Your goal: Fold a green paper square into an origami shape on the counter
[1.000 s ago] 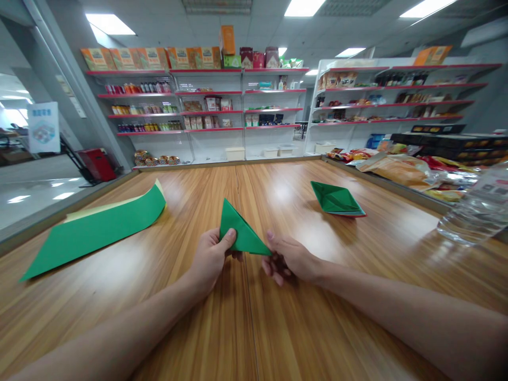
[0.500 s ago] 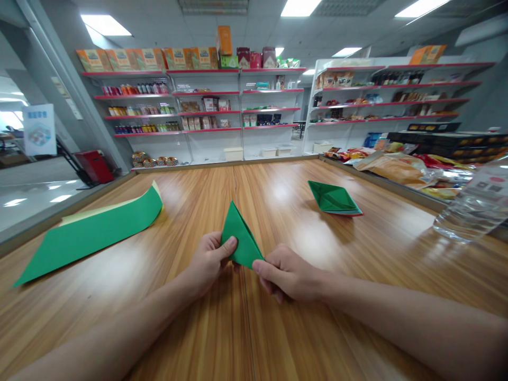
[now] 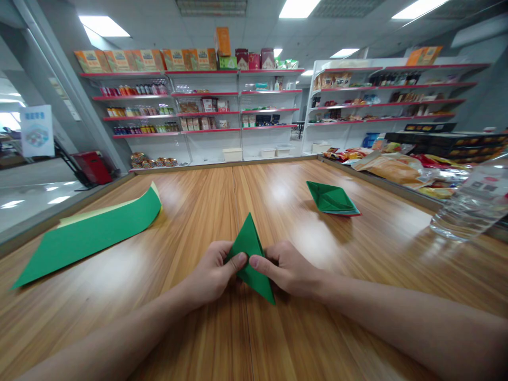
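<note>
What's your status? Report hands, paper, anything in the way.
Left hand, right hand gripping folded green paper. Sharp corners show top and bottom. Green sheet lies left, layered folded paper right; both apart from hands.

This place seems to be a shop, or a room arranged like one. White shelves (image 3: 210, 146) with red edges stand at the back, and they carry rows of bottles (image 3: 126, 90), packets (image 3: 190, 124) and boxes (image 3: 178, 60). Bright lights (image 3: 299, 8) are set in the ceiling (image 3: 154, 24), and a sign (image 3: 37, 130) stands at the left.
</note>
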{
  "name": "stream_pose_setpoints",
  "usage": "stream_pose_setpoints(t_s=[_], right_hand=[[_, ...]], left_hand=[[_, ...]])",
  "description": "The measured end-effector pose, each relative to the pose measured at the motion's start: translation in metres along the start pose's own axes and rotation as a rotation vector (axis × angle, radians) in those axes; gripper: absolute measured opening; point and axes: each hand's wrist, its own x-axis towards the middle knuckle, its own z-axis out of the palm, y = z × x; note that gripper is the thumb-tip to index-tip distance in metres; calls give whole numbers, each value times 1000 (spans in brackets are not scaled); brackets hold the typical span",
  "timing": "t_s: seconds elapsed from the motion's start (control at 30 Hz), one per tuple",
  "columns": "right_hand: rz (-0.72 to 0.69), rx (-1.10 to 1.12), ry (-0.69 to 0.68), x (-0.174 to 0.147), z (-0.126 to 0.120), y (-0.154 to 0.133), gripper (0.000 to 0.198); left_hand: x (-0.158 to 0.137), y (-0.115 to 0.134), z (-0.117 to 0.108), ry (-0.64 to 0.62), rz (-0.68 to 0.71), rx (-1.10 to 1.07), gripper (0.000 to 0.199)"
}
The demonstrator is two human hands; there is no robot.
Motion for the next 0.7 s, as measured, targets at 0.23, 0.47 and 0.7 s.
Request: stream_pose_setpoints(t_s=[0.23, 0.47, 0.7], right_hand=[[-156, 52, 65, -2, -1, -1, 51], [-13, -8, 27, 1, 2, 3, 49], [70, 242, -99, -1, 2, 3, 58]], left_hand=[[-5, 3, 5, -163, -73, -41, 41], [-2, 2, 5, 46, 22, 86, 37], [-1, 2, 4, -22, 26, 44, 35]])
